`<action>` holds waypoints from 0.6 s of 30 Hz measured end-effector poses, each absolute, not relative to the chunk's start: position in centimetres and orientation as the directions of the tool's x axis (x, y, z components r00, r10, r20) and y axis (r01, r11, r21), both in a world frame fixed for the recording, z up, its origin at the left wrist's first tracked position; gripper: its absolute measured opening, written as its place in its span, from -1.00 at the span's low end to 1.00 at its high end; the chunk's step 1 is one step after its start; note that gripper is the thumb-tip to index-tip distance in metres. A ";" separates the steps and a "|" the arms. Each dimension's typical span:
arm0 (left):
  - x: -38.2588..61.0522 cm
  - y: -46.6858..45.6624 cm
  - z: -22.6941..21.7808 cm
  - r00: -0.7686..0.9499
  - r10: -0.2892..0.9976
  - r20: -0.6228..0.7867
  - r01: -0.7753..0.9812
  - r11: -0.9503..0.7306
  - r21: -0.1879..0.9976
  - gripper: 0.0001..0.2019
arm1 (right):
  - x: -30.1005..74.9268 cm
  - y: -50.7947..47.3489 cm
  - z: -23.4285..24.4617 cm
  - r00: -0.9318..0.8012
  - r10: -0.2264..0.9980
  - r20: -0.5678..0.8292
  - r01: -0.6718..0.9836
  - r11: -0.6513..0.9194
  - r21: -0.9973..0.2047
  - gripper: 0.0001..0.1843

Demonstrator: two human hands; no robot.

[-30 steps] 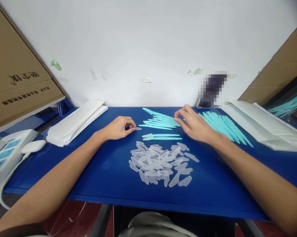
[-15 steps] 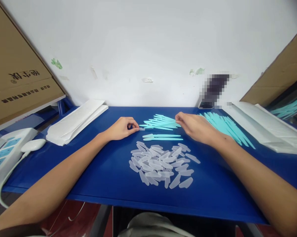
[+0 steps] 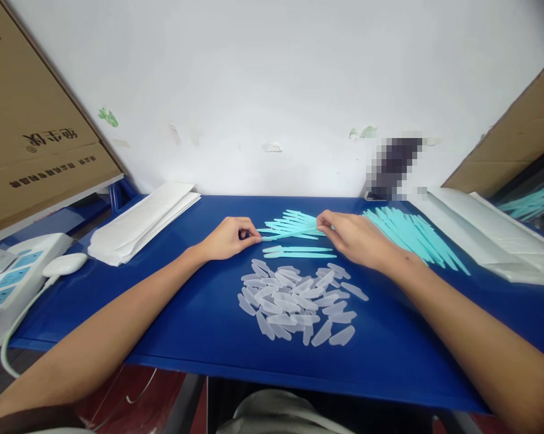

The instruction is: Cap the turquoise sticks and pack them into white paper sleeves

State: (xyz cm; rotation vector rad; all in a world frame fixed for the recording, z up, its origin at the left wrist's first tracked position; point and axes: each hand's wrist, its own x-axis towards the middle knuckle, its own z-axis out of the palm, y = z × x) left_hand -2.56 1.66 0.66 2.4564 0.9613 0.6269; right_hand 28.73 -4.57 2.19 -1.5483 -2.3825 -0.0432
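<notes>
My left hand point(image 3: 230, 239) pinches the left tip of a turquoise eyebrow razor point(image 3: 294, 234), where a clear cap is mostly hidden by the fingertips. At the razor's other end, the handle is pinched in my right hand point(image 3: 356, 240). Just behind lies a fanned group of turquoise razors point(image 3: 294, 220). Nearer to me, two razors with caps point(image 3: 306, 252) rest side by side. A spread heap of frosted clear caps point(image 3: 294, 301) covers the table in front of them. To the right of my right hand is a larger pile of turquoise razors point(image 3: 417, 238).
On the blue table point(image 3: 199, 337), white packets point(image 3: 140, 226) lie at left and more white sheets point(image 3: 493, 241) at right. A power strip point(image 3: 23, 277) with a white plug stands far left. Cardboard boxes point(image 3: 41, 120) flank both sides; a phone-like object point(image 3: 394, 169) leans on the wall.
The razor has shifted left and its tip now meets my left fingertips, where the clear cap showed before. My right hand has moved slightly left with the handle.
</notes>
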 end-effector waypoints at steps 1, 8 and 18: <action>-2.4 1.5 0.6 0.654 0.709 0.263 0.506 -0.669 0.544 -0.76 | 28.5 -4.6 2.1 -0.379 0.889 0.257 0.893 0.425 -0.150 -0.77; -2.1 1.2 0.7 0.682 0.672 0.287 0.513 -0.720 0.467 -0.79 | 28.5 -4.7 2.4 -0.401 0.877 0.263 0.862 0.459 -0.216 -0.65; -1.8 0.0 1.9 0.695 0.652 0.303 0.470 -0.731 0.495 -0.79 | 27.5 -4.5 2.1 -0.376 0.915 0.146 0.887 0.401 -0.228 -0.68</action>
